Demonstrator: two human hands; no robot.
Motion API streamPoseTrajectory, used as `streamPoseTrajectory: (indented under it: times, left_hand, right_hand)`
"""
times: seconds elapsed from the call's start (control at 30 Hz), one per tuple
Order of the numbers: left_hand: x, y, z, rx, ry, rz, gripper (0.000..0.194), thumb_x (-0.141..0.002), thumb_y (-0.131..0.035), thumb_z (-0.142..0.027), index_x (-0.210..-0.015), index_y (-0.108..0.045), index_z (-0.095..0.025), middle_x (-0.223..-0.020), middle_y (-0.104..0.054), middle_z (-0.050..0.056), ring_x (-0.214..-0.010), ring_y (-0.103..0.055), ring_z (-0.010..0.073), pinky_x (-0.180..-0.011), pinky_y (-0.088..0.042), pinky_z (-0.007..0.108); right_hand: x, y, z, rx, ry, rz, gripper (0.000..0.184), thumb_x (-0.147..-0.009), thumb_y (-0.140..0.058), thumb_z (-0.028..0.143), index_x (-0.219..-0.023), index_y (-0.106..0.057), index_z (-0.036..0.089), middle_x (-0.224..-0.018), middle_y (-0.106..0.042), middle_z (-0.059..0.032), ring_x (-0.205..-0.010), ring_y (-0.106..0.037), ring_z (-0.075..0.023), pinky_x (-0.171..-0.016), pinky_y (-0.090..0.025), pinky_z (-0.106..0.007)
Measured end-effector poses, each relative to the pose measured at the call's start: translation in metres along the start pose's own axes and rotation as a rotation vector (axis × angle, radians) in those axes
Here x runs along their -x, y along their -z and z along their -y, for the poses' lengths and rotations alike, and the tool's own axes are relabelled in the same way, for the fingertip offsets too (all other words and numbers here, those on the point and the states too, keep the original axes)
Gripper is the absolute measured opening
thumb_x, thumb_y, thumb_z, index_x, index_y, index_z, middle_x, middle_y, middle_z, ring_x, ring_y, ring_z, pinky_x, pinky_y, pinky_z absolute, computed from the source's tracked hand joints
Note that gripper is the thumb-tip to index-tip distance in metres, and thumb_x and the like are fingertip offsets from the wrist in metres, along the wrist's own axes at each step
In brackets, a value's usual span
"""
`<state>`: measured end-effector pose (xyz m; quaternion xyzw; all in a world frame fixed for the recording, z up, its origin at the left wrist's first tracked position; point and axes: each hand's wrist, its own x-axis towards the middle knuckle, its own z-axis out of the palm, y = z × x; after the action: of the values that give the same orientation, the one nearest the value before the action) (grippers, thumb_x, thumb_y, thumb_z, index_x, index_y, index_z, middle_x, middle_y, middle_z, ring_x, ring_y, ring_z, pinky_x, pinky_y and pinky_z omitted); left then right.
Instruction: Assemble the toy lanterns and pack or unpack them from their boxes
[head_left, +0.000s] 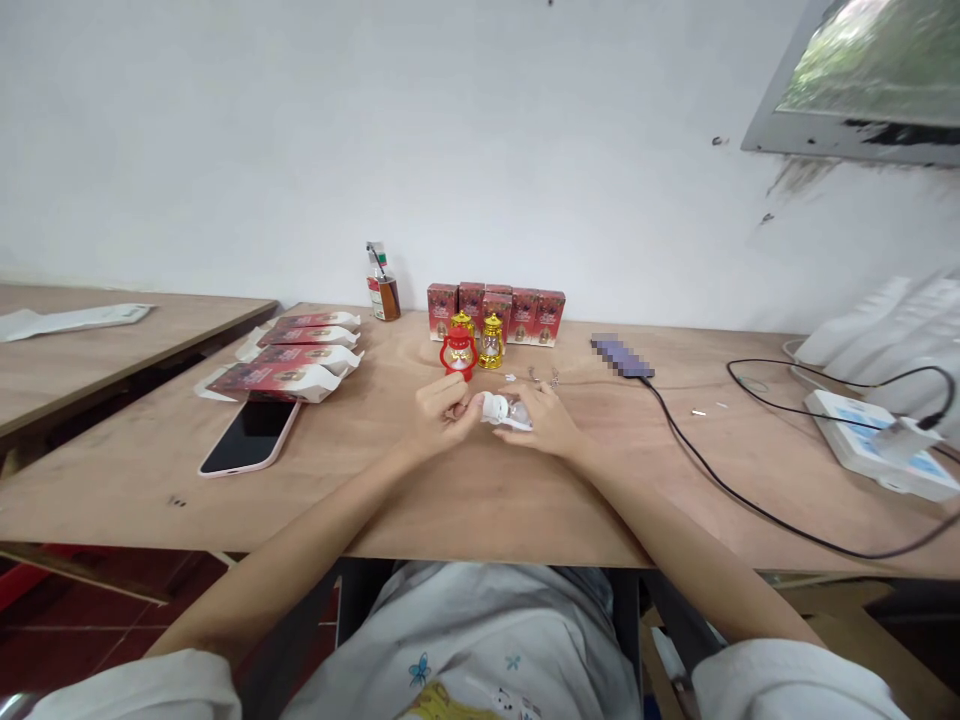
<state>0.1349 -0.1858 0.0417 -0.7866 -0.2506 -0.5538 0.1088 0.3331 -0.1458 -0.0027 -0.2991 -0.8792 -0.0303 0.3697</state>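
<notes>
My right hand (549, 420) is closed around a small white miniature lantern (496, 408), which lies sideways above the table. Its clear globe part shows near my right fingers, and its white end points left. My left hand (444, 412) has its fingers curled in a pinch at that white end; fingers cover part of the contact. Just beyond my left hand stands a red miniature lantern (458, 352). Beside it is a gold miniature lantern (491, 343), with another gold lantern (463, 322) partly hidden behind the red one. Tiny metal pieces (554, 378) lie past my right hand.
Several small red boxes (538, 318) stand against the wall. To the left lie open red cartons (274, 378), a phone (251, 437) and a bottle (385, 296). A purple device (622, 357) with a black cable (705, 465) and a power strip (877, 440) occupy the right.
</notes>
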Motion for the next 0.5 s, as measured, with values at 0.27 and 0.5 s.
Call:
streamPoseTrajectory:
  times: [0.27, 0.5]
  left_hand:
    - [0.01, -0.013, 0.002, 0.017, 0.043, 0.238, 0.041, -0.082, -0.046, -0.017, -0.048, -0.023, -0.017, -0.048, -0.026, -0.005, -0.044, -0.027, 0.0057, -0.045, -0.021, 0.023]
    - [0.015, -0.013, 0.003, -0.011, 0.076, 0.463, 0.035, -0.076, -0.043, -0.015, -0.044, -0.028, -0.015, -0.044, -0.032, -0.005, -0.042, -0.029, 0.0052, -0.047, -0.021, 0.023]
  right_hand:
    - [0.002, -0.009, 0.004, 0.39, 0.279, -0.001, 0.031, -0.091, -0.044, 0.038, -0.104, -0.058, 0.013, -0.093, -0.067, -0.0115, -0.084, -0.058, -0.0221, -0.076, -0.031, -0.035]
    - [0.004, -0.012, 0.007, 0.506, 0.37, -0.063, 0.026, -0.091, -0.044, 0.031, -0.1, -0.06, 0.014, -0.091, -0.066, -0.0103, -0.081, -0.052, -0.0208, -0.071, -0.028, -0.034]
